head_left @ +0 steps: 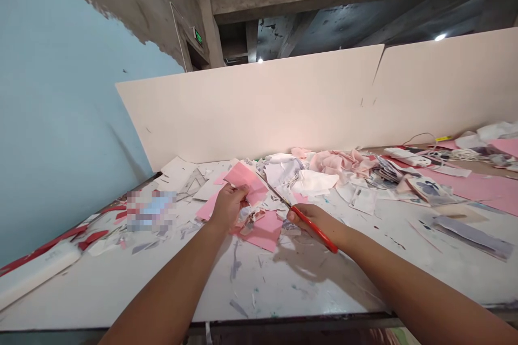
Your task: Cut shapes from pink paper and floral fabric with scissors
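1. From my remote seat I see the left hand (231, 202) pinching a pink sheet (245, 177) between thumb and fingers, and the right hand (311, 221) curled around the red handles of a pair of scissors (313, 227).
2. I judge the step in hand to be trimming: the long metal blades slant up and leftward to the right side of the sheet. I cannot tell whether they are biting into it or only lying alongside.
3. To my mind, the next move calls for a firm pinch with the left hand, fingertips clear of the blades, and the cutting line in plain sight before the handles are squeezed.
4. The sheet is flat, matte and plain pink, roughly four-sided, with straight edges. It looks stiff enough to hold its shape, like card or firm felt; I cannot tell which.
5. It is tilted above the middle of the white tabletop (324, 291), just beyond the left hand. A second pink piece (263, 233) lies between the wrists, partly under scraps.
6. Behind the blades I see heaped white cloth (315, 182) and crumpled pink fabric (342, 163). A clear set square (194, 180) lies to the left.
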Action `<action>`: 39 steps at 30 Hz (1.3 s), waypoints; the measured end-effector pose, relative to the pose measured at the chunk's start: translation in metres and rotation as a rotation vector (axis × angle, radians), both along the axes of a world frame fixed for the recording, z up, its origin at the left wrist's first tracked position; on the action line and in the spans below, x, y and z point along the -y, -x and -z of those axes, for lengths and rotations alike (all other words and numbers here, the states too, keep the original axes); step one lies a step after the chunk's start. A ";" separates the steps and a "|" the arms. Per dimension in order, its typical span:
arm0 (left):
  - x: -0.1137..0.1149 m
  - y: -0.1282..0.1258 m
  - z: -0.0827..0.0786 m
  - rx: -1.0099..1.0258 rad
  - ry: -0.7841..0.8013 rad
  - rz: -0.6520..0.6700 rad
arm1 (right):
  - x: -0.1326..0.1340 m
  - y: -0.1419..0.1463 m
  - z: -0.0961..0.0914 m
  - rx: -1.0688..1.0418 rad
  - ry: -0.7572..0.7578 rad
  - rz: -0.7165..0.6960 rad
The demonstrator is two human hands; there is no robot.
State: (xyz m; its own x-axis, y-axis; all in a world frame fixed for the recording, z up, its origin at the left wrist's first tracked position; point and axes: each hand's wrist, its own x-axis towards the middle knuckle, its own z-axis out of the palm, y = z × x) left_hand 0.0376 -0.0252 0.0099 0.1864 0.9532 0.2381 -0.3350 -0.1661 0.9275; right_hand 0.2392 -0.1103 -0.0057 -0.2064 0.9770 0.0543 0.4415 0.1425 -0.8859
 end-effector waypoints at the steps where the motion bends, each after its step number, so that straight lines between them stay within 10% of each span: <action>1: 0.000 0.000 0.000 -0.004 0.000 0.001 | 0.000 0.000 0.000 -0.007 0.005 -0.003; 39: 0.000 -0.002 0.008 -0.082 -0.031 -0.112 | -0.002 0.001 0.001 0.061 -0.008 0.088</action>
State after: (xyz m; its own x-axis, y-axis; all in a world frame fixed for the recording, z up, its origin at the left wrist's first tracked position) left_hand 0.0394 -0.0250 0.0017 0.0992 0.9616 0.2558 -0.2358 -0.2270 0.9449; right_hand 0.2382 -0.1085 -0.0072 -0.1227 0.9911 0.0523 0.5053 0.1077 -0.8562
